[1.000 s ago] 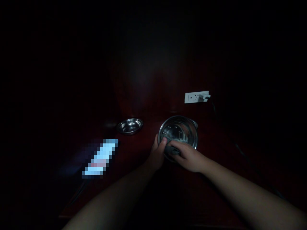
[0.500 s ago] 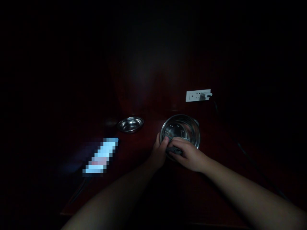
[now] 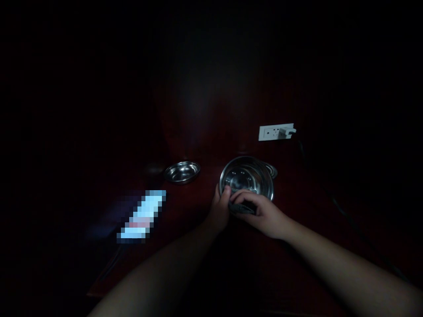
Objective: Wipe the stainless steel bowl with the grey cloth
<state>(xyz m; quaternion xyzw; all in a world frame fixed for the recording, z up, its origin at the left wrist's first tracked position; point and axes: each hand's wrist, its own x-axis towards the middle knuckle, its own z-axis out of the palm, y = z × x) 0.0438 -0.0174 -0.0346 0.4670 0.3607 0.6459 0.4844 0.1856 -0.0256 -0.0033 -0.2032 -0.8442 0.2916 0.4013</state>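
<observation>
In dim light a shiny steel pot stands on a dark red table. My left hand grips the pot's near left rim, thumb over the edge. My right hand is closed on a dark grey cloth pressed against the pot's near rim. A handle of the pot shows at its far right.
A shallow steel dish sits left of the pot. A lit, blurred screen lies further left. A white power strip with a plug and a dark cable lies behind the pot on the right. Surroundings are black.
My right hand with the cloth has slid slightly along the pot's near rim. The pot has shifted a little. My left hand keeps its hold.
</observation>
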